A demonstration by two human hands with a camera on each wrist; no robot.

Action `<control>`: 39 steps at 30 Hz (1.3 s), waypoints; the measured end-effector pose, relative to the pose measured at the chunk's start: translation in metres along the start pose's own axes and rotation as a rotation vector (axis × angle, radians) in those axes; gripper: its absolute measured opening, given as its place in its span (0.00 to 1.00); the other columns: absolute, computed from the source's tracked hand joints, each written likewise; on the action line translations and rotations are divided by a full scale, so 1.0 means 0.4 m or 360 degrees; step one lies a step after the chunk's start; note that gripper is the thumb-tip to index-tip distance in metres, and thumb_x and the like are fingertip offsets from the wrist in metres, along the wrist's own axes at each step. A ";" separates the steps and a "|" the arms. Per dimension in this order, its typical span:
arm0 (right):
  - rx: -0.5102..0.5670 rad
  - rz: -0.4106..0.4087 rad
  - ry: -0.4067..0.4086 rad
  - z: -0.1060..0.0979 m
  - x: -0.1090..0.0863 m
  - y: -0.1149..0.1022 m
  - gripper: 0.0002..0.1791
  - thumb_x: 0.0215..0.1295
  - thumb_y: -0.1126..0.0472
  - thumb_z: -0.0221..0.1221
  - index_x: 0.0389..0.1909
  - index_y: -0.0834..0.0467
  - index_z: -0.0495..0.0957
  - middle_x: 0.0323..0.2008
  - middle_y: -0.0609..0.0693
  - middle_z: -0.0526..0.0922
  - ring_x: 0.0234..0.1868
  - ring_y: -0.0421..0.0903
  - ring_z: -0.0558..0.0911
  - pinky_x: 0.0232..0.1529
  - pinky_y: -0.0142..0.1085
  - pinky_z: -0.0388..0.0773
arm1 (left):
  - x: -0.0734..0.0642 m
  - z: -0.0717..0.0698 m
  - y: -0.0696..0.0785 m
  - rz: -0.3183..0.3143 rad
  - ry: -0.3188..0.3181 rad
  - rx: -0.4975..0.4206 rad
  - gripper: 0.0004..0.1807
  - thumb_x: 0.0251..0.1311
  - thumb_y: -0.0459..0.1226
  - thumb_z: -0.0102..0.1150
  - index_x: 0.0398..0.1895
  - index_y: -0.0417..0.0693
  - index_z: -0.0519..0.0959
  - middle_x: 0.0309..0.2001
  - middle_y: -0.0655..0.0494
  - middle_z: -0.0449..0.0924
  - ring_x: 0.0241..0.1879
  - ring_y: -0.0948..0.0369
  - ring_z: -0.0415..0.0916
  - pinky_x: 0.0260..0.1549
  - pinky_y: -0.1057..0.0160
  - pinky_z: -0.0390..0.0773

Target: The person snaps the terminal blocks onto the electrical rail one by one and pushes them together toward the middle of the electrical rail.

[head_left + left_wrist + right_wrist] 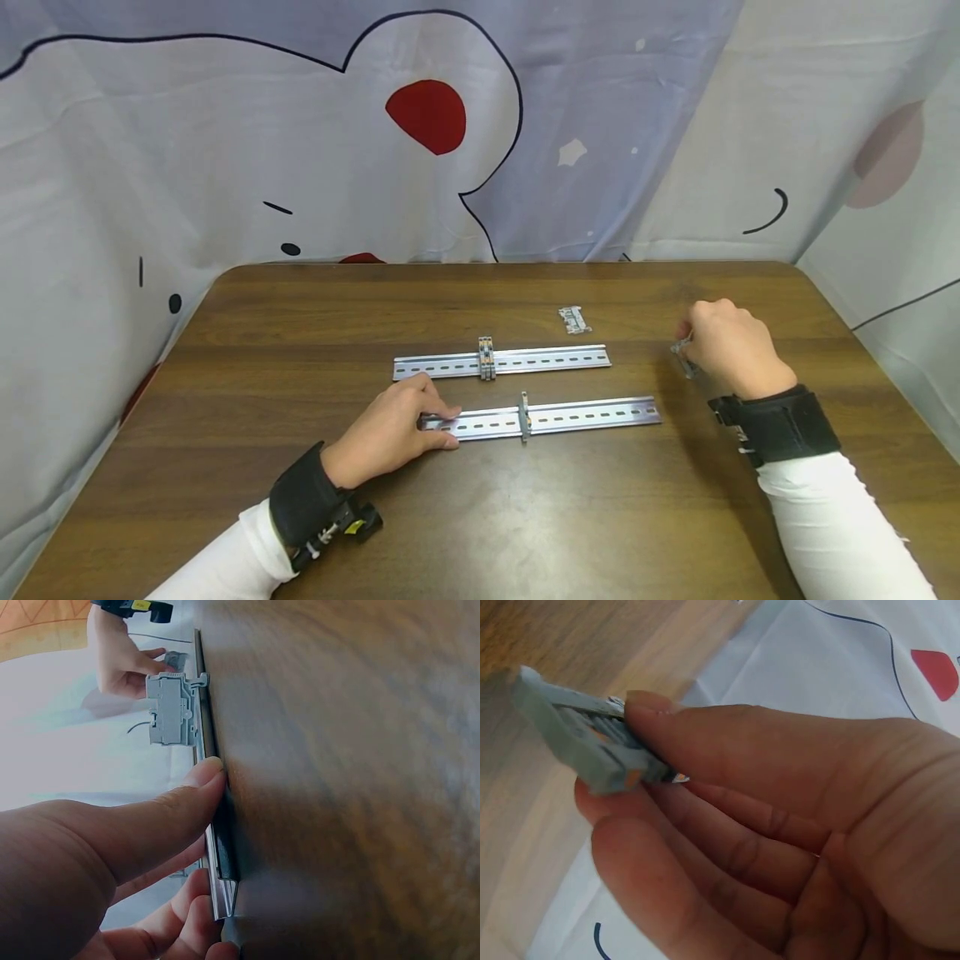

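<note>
My left hand (393,427) grips the left end of the nearer slotted metal DIN rail (588,414), thumb along the near edge and fingers at the far one. One grey terminal block (524,419) stands upright on that rail, near its middle; the left wrist view shows its flat side. Over the right part of the table, my right hand (731,346) pinches another grey terminal block (574,742) between thumb and fingers. Orange spots show on this block in the right wrist view, and the thumb covers one end of it.
A second DIN rail (555,360) lies behind the first, roughly parallel, carrying a few terminal blocks (487,358) side by side. Farther back, a loose terminal block (574,320) lies flat on the wooden table (300,308). A patterned cloth (247,150) hangs behind the table.
</note>
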State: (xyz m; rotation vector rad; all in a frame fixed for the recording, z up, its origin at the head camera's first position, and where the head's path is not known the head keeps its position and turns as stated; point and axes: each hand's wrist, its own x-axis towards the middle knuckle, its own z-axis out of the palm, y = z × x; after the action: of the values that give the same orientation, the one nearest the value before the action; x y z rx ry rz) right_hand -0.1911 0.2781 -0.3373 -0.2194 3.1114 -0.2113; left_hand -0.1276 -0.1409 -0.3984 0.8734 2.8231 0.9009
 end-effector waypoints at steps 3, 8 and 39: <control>0.0013 -0.0011 -0.0038 -0.006 -0.005 -0.005 0.05 0.46 0.67 0.67 0.26 0.58 0.82 0.27 0.56 0.83 0.27 0.57 0.81 0.23 0.50 0.74 | 0.001 0.000 0.001 -0.0006 -0.0005 -0.0005 0.21 0.47 0.44 0.76 0.46 0.50 0.87 0.33 0.60 0.74 0.32 0.62 0.71 0.31 0.68 0.69; 0.0061 -0.0047 -0.0170 -0.021 -0.016 -0.022 0.07 0.47 0.66 0.69 0.22 0.58 0.79 0.23 0.51 0.79 0.25 0.50 0.78 0.26 0.45 0.74 | 0.001 0.000 0.001 -0.0013 -0.0012 -0.0007 0.21 0.47 0.44 0.76 0.46 0.50 0.87 0.34 0.60 0.74 0.33 0.62 0.71 0.32 0.68 0.70; 0.0368 -0.0187 -0.0739 -0.005 -0.043 -0.109 0.09 0.49 0.73 0.68 0.28 0.63 0.77 0.21 0.52 0.79 0.14 0.42 0.80 0.18 0.34 0.77 | 0.001 0.002 -0.001 -0.0002 0.0005 -0.0003 0.20 0.47 0.45 0.76 0.45 0.49 0.87 0.34 0.60 0.74 0.33 0.62 0.73 0.32 0.67 0.71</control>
State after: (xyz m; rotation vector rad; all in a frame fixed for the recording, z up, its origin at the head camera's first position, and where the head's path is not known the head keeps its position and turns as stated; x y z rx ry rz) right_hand -0.1683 0.2380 -0.3291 -0.3833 2.5913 -0.4471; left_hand -0.1280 -0.1404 -0.3995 0.8710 2.8248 0.9056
